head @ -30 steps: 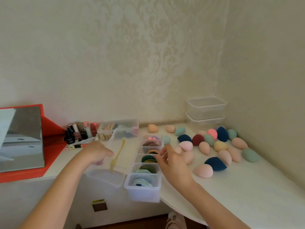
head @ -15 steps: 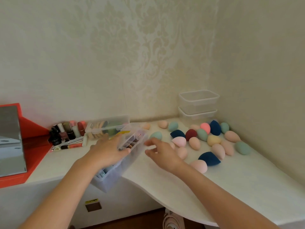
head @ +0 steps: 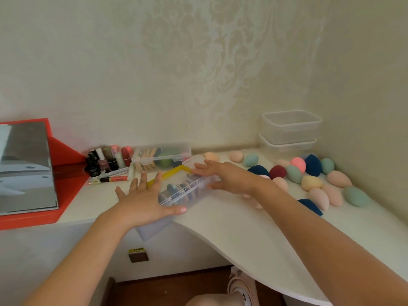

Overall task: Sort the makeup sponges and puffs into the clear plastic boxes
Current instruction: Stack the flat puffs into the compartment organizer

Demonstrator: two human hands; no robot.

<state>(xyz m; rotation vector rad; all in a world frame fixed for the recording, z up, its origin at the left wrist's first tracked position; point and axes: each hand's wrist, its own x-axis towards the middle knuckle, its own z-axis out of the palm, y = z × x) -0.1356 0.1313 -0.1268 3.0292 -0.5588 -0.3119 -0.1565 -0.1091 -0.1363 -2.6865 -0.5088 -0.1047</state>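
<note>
- Your divided box [head: 185,192] has slid onto the table [head: 242,228].
- Spread wide, left hand [head: 143,200] presses its 8 o'clock end, right hand [head: 229,176] its 2 o'clock end.

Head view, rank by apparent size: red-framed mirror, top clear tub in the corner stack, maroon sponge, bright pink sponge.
1. Red-framed mirror, though cut off at the left edge.
2. Top clear plastic tub.
3. Maroon egg-shaped sponge and bright pink egg-shaped sponge look alike; not ranked.

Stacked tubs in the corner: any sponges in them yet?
No, both stacked tubs look empty, and the loose sponges lie on the counter in front of them.
</note>
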